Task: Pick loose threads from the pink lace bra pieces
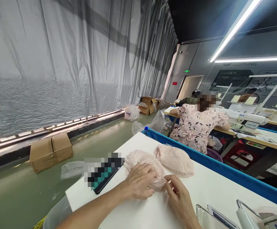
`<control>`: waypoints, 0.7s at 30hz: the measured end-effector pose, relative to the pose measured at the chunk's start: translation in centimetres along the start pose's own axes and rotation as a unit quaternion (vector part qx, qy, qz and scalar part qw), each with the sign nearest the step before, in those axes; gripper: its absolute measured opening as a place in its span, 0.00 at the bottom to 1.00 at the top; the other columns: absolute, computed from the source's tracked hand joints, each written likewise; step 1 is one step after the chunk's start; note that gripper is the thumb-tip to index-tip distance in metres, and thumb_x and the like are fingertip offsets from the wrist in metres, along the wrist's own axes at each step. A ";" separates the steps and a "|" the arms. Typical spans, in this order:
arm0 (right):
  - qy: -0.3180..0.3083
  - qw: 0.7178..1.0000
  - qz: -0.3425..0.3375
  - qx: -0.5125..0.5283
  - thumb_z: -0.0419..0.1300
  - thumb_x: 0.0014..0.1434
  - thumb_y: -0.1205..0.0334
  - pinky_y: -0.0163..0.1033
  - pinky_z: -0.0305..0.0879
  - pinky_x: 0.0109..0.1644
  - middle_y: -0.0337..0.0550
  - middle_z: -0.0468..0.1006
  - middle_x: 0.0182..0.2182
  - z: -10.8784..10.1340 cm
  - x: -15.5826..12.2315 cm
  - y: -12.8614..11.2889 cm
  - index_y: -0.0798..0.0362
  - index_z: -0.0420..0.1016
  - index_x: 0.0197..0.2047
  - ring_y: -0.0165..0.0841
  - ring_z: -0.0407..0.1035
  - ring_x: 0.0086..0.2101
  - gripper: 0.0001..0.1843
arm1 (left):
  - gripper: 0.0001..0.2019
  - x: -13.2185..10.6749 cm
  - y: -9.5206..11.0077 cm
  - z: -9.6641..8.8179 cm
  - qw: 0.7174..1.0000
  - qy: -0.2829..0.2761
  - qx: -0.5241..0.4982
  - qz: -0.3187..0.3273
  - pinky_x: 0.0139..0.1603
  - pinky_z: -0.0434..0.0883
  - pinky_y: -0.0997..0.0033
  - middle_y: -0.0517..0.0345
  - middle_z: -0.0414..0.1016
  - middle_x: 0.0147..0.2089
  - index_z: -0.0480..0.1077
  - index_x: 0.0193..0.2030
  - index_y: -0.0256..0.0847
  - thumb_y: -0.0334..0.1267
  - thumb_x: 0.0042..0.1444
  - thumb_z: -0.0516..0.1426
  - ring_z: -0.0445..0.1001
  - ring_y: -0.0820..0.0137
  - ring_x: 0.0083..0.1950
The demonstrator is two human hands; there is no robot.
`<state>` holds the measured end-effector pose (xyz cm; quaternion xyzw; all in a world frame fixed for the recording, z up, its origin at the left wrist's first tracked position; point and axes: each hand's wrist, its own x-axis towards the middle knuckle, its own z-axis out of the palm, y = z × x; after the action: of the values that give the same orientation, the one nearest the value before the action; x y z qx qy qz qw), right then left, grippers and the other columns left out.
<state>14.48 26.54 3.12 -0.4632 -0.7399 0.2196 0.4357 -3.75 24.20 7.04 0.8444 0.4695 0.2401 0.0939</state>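
Note:
A pale pink lace fabric piece (pixel 138 157), rounded and bunched like a cup, lies on the white table (pixel 150 213). My left hand (pixel 140 181) is over its near side, with bent fingers gripping the lace and the thumb low by the edge. At the piece's right edge, the scalloped border is pinched between the thumb and fingers of my right hand (pixel 178 194). A second pale pink lace piece (pixel 175 160) rests just behind and to the right, touched by neither hand. The underside of the held piece is hidden.
A phone-like dark object (pixel 108 176), partly pixelated, lies at the table's left edge. Sewing-machine parts (pixel 250 218) stand at the lower right. A blue fabric trough (pixel 214 168) runs along the far edge. Beyond it sits a person in a floral top (pixel 195 127). A cardboard box (pixel 51 152) is on the floor.

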 end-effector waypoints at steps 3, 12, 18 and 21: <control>0.007 0.999 0.022 0.032 0.48 0.58 0.51 0.34 0.58 0.22 0.34 0.65 0.19 0.0 0.2 -0.2 0.51 0.66 0.31 0.31 0.61 0.19 0.13 | 0.12 0.0 0.0 1.2 0.999 0.009 0.033 -0.008 0.50 0.64 0.56 0.50 0.69 0.44 0.66 0.43 0.38 0.31 0.50 0.54 0.67 0.59 0.46; 0.008 0.998 0.030 0.063 0.48 0.61 0.49 0.33 0.59 0.22 0.33 0.64 0.17 0.5 0.1 0.7 0.51 0.64 0.29 0.30 0.61 0.18 0.16 | 0.12 0.5 -0.9 1.6 0.998 0.038 0.014 -0.037 0.43 0.65 0.66 0.54 0.74 0.39 0.66 0.42 0.39 0.27 0.57 0.45 0.71 0.65 0.42; -0.010 0.999 -0.016 0.029 0.53 0.59 0.49 0.33 0.62 0.22 0.36 0.68 0.22 0.5 -0.3 0.9 0.50 0.65 0.32 0.31 0.64 0.20 0.13 | 0.11 0.4 -0.9 1.8 0.997 0.058 -0.012 -0.050 0.37 0.65 0.70 0.55 0.73 0.36 0.65 0.41 0.38 0.27 0.58 0.44 0.70 0.67 0.37; -0.030 0.998 -0.054 -0.001 0.55 0.57 0.53 0.33 0.62 0.24 0.41 0.72 0.31 0.5 -0.5 0.7 0.50 0.70 0.31 0.30 0.66 0.23 0.10 | 0.12 0.5 -1.0 1.9 0.998 0.056 -0.020 -0.036 0.37 0.64 0.71 0.56 0.72 0.33 0.66 0.35 0.38 0.22 0.53 0.45 0.69 0.68 0.36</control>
<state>14.46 26.43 2.14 -0.4163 -0.7769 0.2089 0.4237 -3.30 25.24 5.14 0.8101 0.4991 0.2930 0.0931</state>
